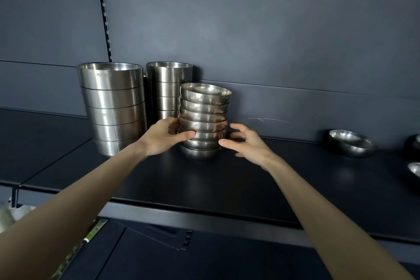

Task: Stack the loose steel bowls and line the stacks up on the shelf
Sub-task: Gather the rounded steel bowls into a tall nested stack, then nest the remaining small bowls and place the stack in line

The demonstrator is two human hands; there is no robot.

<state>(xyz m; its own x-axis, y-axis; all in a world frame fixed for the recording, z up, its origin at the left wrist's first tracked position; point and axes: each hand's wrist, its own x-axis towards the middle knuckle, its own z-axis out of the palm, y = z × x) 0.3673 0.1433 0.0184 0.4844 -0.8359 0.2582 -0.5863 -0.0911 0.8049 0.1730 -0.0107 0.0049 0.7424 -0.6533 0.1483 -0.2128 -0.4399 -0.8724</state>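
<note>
Left hand (162,136) curls thumb and fingers round the leaning stack of small bowls (204,120) on the shelf (227,184); right hand (247,143) hovers just beside it, fingers spread.

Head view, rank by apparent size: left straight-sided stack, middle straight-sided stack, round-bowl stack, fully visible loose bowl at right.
1. left straight-sided stack
2-3. middle straight-sided stack and round-bowl stack: too close to rank; the middle one sits farther back, partly hidden
4. loose bowl
</note>
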